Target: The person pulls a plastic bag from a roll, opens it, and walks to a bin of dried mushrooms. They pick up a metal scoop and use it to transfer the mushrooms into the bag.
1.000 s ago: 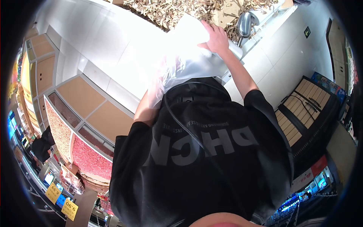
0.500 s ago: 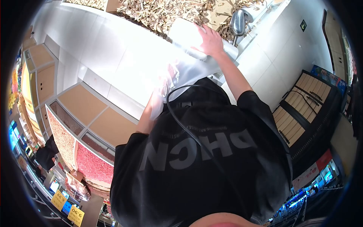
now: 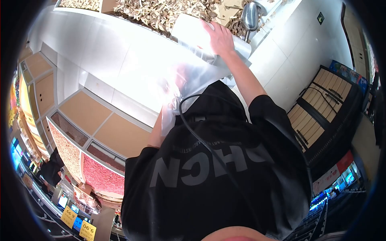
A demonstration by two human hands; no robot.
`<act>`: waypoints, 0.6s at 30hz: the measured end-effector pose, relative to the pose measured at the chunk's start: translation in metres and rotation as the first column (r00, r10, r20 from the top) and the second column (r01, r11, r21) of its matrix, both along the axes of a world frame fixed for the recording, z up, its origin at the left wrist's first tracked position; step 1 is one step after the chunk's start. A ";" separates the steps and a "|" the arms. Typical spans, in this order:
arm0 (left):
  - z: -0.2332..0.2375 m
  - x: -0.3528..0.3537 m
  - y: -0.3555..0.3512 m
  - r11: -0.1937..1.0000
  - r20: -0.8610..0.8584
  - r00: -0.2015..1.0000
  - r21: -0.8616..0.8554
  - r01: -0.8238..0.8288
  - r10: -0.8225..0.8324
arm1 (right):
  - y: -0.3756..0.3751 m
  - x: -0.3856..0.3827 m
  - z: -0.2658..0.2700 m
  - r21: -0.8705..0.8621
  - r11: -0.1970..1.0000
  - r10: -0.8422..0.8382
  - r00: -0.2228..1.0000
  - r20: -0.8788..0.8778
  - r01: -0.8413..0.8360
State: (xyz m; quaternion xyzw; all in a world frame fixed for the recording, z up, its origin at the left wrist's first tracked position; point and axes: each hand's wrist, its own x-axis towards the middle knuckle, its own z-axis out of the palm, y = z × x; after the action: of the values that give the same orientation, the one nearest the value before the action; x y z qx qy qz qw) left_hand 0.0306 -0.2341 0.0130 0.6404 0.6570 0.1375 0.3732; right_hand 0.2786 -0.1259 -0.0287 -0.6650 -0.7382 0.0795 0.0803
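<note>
My right hand (image 3: 222,39) lies over a white roll of clear plastic bags (image 3: 191,32), its fingers bent round the roll's far side. From the roll, a clear plastic bag (image 3: 201,76) stretches down and left to my left hand (image 3: 175,83). That hand is closed on the crumpled plastic, partly washed out by glare and seen through the film. The roll lies at the near edge of a bin of dried brown and cream pieces (image 3: 161,14). A metal scoop (image 3: 250,17) rests just right of my right hand.
White panelled counter front (image 3: 96,48) runs along the left. Lower left are bins of pink granules (image 3: 100,174), yellow price tags (image 3: 87,231) and another person in dark clothes (image 3: 51,170). A dark slatted rack (image 3: 321,108) stands at the right. A black cable (image 3: 197,134) hangs over my shirt.
My left hand and the bag end have moved slightly down, nearer my body. My right hand stays on the roll, its thumb now less visible. The view has shifted a little.
</note>
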 end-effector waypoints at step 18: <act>-0.002 0.035 -0.037 0.996 0.085 0.995 0.074 0.049 -0.056 | -0.001 -0.014 0.009 -0.017 0.999 -0.035 0.999 0.022 0.036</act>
State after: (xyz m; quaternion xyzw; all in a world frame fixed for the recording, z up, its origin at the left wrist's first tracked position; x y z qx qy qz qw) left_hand 0.0651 -0.2709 0.0108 0.6638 0.6177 0.1790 0.3818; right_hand 0.2645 -0.1264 -0.0200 -0.6796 -0.7264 0.0770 0.0679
